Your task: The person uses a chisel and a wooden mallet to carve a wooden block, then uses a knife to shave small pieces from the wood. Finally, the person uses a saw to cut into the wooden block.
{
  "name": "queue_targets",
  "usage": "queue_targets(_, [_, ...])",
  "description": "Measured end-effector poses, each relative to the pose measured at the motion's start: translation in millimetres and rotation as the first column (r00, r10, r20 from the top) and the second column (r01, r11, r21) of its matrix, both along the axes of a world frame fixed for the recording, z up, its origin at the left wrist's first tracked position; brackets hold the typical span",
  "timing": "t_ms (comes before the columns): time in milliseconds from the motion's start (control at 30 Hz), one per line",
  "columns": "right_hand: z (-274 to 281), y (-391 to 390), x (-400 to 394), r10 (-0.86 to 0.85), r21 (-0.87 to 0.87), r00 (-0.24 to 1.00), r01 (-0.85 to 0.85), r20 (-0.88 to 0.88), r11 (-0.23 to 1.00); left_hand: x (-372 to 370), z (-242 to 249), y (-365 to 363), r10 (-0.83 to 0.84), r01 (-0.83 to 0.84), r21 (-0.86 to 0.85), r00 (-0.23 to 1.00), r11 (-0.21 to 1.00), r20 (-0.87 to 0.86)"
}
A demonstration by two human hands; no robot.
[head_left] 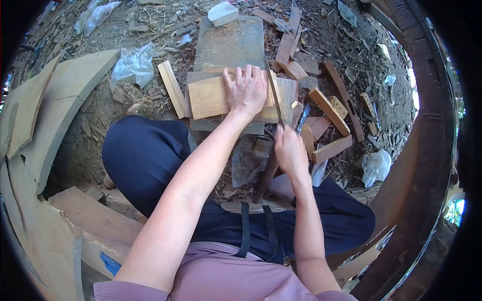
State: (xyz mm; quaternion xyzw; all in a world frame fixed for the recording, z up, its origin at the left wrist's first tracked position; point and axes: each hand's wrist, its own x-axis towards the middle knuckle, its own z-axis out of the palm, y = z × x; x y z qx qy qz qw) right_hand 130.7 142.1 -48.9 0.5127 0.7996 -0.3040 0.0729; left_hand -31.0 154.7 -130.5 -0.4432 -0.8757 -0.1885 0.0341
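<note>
A pale wooden board (208, 98) lies across flat planks in front of me. My left hand (246, 90) presses down on its right part, fingers bent over the far edge. Closed around the near end of a handsaw (275, 98) is my right hand (291, 153); its handle is hidden in my fist. The dark, narrow blade points away from me and crosses the board close to its right end, just beside my left hand. I see the blade almost edge-on, so its teeth cannot be made out.
A grey plank (228, 42) extends beyond the board, with a whitish block (223, 14) at its far end. Several wood offcuts (329, 110) lie at the right. Plastic bags (133, 65) litter the ground. Curved panels (70, 85) stand at the left; a dark beam (434, 125) rises at the right.
</note>
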Motion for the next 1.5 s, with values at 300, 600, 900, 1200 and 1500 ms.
queue_targets(300, [-6,-1,-3,0.044,0.081,0.998,-0.041,-0.039,0.996,-1,-2,0,0.02,-0.019,0.059,1.0,0.998,-0.011])
queue_targets(600, [-14,27,-32,0.069,0.078,0.997,-0.065,-0.046,0.995,-2,-3,-1,-0.003,0.003,0.022,1.0,1.0,-0.004])
queue_targets(900, [-24,27,-28,0.04,0.11,0.99,-0.026,-0.133,0.994,-3,-1,1,-0.001,0.001,-0.006,1.0,1.0,0.022])
queue_targets(1200, [-2,-9,8,-0.05,-0.051,0.998,0.048,-0.043,0.998,-1,1,0,0.0,0.0,-0.002,1.0,1.0,0.008])
queue_targets(1500, [-12,-22,16,-0.03,0.033,0.998,0.032,-0.052,0.999,-1,-2,1,0.007,-0.008,0.031,1.0,0.999,0.016])
